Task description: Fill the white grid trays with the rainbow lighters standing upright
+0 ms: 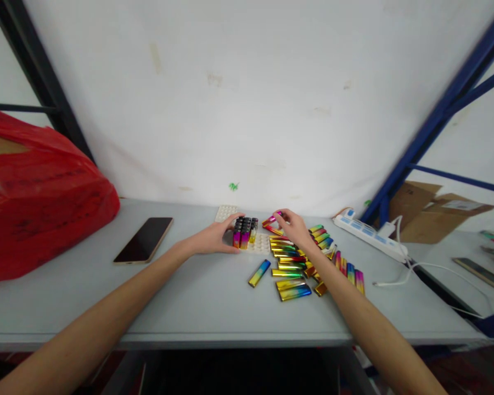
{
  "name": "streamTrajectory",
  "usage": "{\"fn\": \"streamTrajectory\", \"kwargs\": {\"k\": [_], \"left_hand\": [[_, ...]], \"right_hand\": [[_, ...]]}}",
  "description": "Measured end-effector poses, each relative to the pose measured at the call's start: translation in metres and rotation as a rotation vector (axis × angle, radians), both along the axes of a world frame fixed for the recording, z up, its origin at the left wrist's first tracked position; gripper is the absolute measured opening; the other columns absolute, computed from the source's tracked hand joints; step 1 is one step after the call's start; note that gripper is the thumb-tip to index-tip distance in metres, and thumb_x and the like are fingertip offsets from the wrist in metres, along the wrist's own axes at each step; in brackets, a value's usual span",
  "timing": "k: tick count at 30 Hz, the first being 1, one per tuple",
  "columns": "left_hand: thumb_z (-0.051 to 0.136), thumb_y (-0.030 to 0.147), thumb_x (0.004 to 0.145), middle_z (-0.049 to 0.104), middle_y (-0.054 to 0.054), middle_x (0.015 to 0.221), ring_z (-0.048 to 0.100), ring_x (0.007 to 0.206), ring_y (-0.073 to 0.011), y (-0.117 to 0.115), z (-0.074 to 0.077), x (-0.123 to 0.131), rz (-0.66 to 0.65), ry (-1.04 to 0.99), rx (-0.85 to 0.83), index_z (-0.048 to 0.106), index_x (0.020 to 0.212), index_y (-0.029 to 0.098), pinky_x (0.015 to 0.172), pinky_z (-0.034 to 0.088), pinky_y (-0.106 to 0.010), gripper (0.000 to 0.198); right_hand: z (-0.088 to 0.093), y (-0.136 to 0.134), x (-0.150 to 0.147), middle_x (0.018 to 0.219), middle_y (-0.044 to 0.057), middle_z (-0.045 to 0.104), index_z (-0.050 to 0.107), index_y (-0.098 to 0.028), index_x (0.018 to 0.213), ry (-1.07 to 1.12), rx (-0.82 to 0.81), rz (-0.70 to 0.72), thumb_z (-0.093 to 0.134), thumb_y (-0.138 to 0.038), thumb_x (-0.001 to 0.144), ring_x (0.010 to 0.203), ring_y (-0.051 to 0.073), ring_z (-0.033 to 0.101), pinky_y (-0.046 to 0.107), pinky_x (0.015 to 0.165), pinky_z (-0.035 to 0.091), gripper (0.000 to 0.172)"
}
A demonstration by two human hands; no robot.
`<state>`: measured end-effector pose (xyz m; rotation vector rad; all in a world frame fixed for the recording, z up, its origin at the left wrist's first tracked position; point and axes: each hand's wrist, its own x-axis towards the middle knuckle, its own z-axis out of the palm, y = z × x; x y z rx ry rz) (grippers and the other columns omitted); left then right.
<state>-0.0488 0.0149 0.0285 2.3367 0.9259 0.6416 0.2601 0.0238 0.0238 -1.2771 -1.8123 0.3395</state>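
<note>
Grey tabletop (189, 312) against a white wall (251, 109). Upright lighters (244, 232) are grouped on a white studded tray (263, 243), braced between the left hand's (211, 239) thumb and fingers; a pink lighter (268, 221) is pinched by the right hand (295, 227). With the tray partly bare and many loose lighters (288, 263) scattered, much seems left. Clear of the tray, a phone (145, 240) is seen.

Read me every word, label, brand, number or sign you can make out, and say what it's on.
Nothing reads for certain.
Cardboard box: small dark mark, perhaps "78", too blurred to confirm.
White label on the cardboard: too small.
Green scrawl on the wall: illegible.
Red bag: dark markings, unreadable.
Lighters: no legible lettering.
</note>
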Motion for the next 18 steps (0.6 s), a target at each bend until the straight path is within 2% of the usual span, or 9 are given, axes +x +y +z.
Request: {"fn": "streamTrajectory", "kwargs": {"k": [3,5,8,10,14,18], "left_hand": [[0.086,0.05,0.076,0.06,-0.014,0.152,0.06,0.137,-0.0329,0.001,-0.001,0.0,-0.007,-0.001,0.0,0.024,0.165,0.022,0.118,0.043,-0.043,0.112],[0.086,0.049,0.076,0.058,-0.014,0.153,0.059,0.138,-0.0323,0.002,-0.001,-0.001,-0.022,-0.009,-0.013,0.024,0.165,0.023,0.119,0.042,-0.043,0.111],[0.086,0.05,0.076,0.059,-0.013,0.153,0.06,0.137,-0.0324,0.002,-0.001,-0.001,-0.025,-0.012,-0.026,0.024,0.165,0.025,0.118,0.043,-0.043,0.111],[0.086,0.051,0.076,0.059,-0.012,0.153,0.06,0.137,-0.033,0.002,-0.001,-0.001,-0.018,-0.006,-0.016,0.025,0.165,0.025,0.118,0.043,-0.043,0.111],[0.086,0.051,0.076,0.058,-0.012,0.154,0.06,0.138,-0.0335,0.001,0.0,-0.001,-0.021,-0.019,-0.017,0.026,0.164,0.026,0.118,0.043,-0.044,0.11],[0.086,0.05,0.076,0.055,-0.014,0.157,0.058,0.139,-0.0346,0.001,0.0,-0.001,-0.025,-0.032,-0.005,0.025,0.165,0.024,0.119,0.043,-0.044,0.111]], "right_hand": [[-0.004,0.002,-0.002,0.082,0.002,0.068,0.063,-0.02,0.1,0.116,-0.041,0.035,0.043,-0.064,0.102,0.071,0.018,0.065,0.031,0.075,0.053,0.048],[-0.007,0.003,-0.005,0.086,0.003,0.068,0.06,-0.022,0.096,0.219,-0.086,0.074,0.042,-0.069,0.1,0.076,0.018,0.067,0.032,0.075,0.056,0.05],[-0.009,0.002,-0.009,0.103,0.007,0.072,0.057,-0.022,0.098,0.401,-0.187,0.179,0.05,-0.073,0.095,0.087,0.02,0.072,0.035,0.08,0.061,0.051],[-0.009,0.0,-0.011,0.108,0.008,0.074,0.056,-0.022,0.099,0.483,-0.228,0.24,0.059,-0.072,0.091,0.09,0.021,0.074,0.038,0.084,0.062,0.051],[-0.004,-0.003,-0.013,0.09,0.004,0.074,0.06,-0.022,0.097,0.442,-0.189,0.257,0.067,-0.068,0.088,0.086,0.02,0.073,0.035,0.082,0.061,0.047],[0.001,-0.007,-0.016,0.073,-0.002,0.063,0.065,-0.022,0.101,0.379,-0.14,0.256,0.054,-0.069,0.097,0.069,0.016,0.064,0.03,0.072,0.057,0.048]]}}
